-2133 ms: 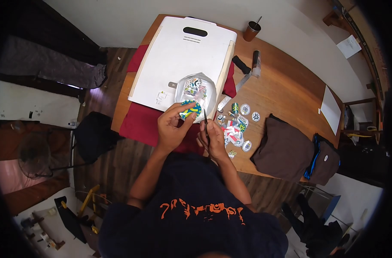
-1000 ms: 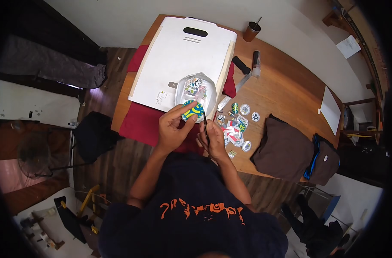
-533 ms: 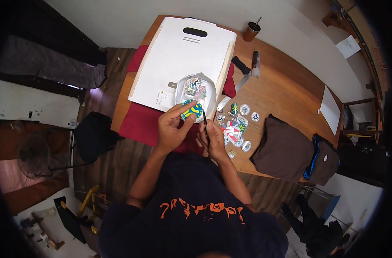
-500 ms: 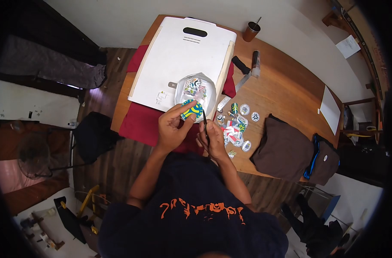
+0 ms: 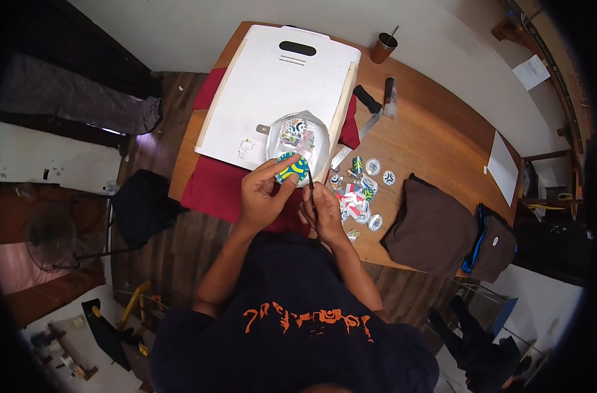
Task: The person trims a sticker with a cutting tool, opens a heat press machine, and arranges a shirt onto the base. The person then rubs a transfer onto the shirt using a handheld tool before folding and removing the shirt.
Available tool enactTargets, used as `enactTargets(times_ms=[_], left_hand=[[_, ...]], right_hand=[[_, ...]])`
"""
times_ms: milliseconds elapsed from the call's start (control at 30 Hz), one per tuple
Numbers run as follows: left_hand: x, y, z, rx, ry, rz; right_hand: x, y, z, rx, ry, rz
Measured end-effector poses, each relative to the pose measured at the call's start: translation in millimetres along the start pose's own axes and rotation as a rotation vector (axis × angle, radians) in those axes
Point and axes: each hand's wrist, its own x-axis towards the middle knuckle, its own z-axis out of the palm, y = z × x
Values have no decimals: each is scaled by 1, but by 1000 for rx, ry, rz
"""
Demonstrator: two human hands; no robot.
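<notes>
My left hand (image 5: 264, 191) pinches a round green, blue and yellow patterned disc (image 5: 293, 168) between thumb and fingers. Beside it, my right hand (image 5: 324, 208) is closed on a thin black tool (image 5: 312, 188), whose tip is at the disc's right edge. Both hands are over the near side of a white bowl-like container (image 5: 320, 154), in which several patterned pieces (image 5: 294, 131) lie. This container rests on a large white board (image 5: 279, 85). To the right, a pile of patterned round pieces and scraps (image 5: 358, 203) is spread on the wooden table (image 5: 436, 124).
Red cloth (image 5: 213, 190) shows under the board. A brown cup (image 5: 383, 49), a dark cylinder (image 5: 391, 97), a black item (image 5: 368, 98) and a ruler (image 5: 369, 126) are beyond the pile. Brown folded fabric (image 5: 430, 226) lies at the table's right.
The patterned disc has turned slightly in my left hand, and the thin black tool has shifted a little at its edge. Everything else stays in place.
</notes>
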Motion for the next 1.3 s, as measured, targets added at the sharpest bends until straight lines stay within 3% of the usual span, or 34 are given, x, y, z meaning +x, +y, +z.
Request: enactTargets(times_ms=[1300], left_hand=[[-2, 2, 2, -33, -22, -24]], right_hand=[[-1, -1, 0, 2, 18, -20]])
